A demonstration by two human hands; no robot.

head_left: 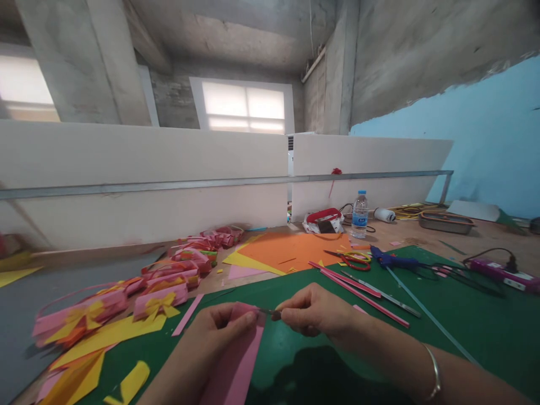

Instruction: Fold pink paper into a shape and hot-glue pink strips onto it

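Observation:
My left hand [211,332] pinches the top edge of a pink paper sheet [236,365], thumb in front. In my right hand [314,309] is a small, thin metal tool [266,311], gripped between thumb and fingers. Its tip meets the sheet's top right corner; its exact kind is too small to make out. Both hands are over a green cutting mat [455,309]. Beyond my right hand lie several narrow pink strips [367,301] and a slim metallic rod [390,298]. Left of my left hand rests a short pink strip [188,315].
Pink paper pieces with yellow bows [162,304] line the left side, near yellow paper [113,337]. Ahead are orange paper [291,247], scissors [354,260] and a blue glue gun [392,260] with cable. Farther off stand a water bottle [360,216], tray [447,223] and purple power strip [502,274].

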